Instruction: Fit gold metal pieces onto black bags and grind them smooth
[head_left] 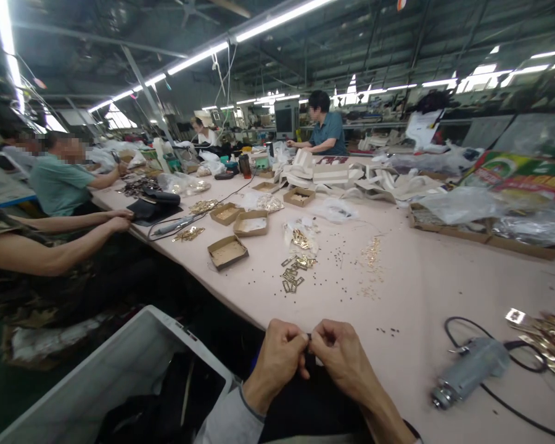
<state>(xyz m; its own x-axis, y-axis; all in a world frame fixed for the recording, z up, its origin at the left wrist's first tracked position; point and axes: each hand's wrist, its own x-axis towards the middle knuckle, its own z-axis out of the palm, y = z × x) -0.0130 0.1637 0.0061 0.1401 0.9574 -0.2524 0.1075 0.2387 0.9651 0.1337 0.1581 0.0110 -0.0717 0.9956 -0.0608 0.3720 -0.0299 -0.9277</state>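
At the table's near edge, my left hand and my right hand meet, fingertips closed in a pinch. Between them is a small black piece, mostly hidden by the fingers; its kind does not show. Dark material lies below my wrists, and I cannot tell whether it joins the piece. Beyond my hands, gold rectangular metal frames lie in a loose pile. Tiny black parts and small gold pieces are scattered near them.
A grey power screwdriver with a black cord lies right, beside gold metal plates. Cardboard trays stand left of centre. A white bin with black items is at lower left. Co-workers sit around the table.
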